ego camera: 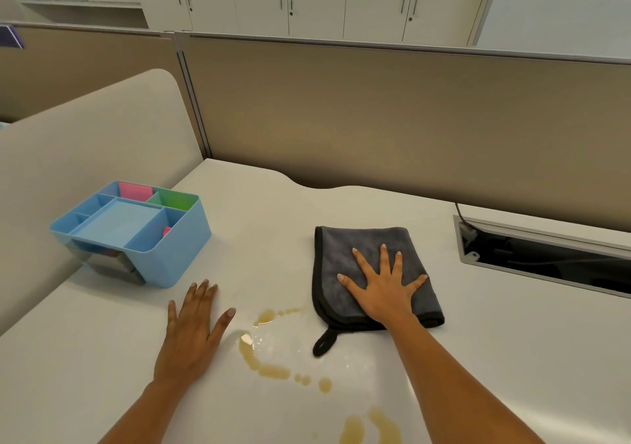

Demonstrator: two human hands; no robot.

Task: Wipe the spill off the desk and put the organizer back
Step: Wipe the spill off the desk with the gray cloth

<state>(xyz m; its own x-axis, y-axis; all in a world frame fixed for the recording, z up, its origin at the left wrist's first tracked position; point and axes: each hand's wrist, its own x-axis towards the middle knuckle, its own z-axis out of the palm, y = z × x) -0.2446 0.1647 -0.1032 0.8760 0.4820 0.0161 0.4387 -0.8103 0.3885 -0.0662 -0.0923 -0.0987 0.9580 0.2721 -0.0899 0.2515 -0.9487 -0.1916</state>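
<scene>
A brownish spill [269,370] lies in streaks and drops on the white desk [495,358], between my two arms and down toward the near edge. A folded grey cloth [345,266] with a black hem and loop lies right of the spill. My right hand [384,288] rests flat on the cloth, fingers spread. My left hand [196,327] lies flat on the bare desk just left of the spill, holding nothing. A light blue organizer [177,249] with several compartments and pink and green inserts stands at the left, beyond my left hand.
A beige partition [409,119] runs along the back of the desk and a rounded beige side panel [85,143] stands at the left. An open cable tray [546,255] with a black cord is set into the desk at the right.
</scene>
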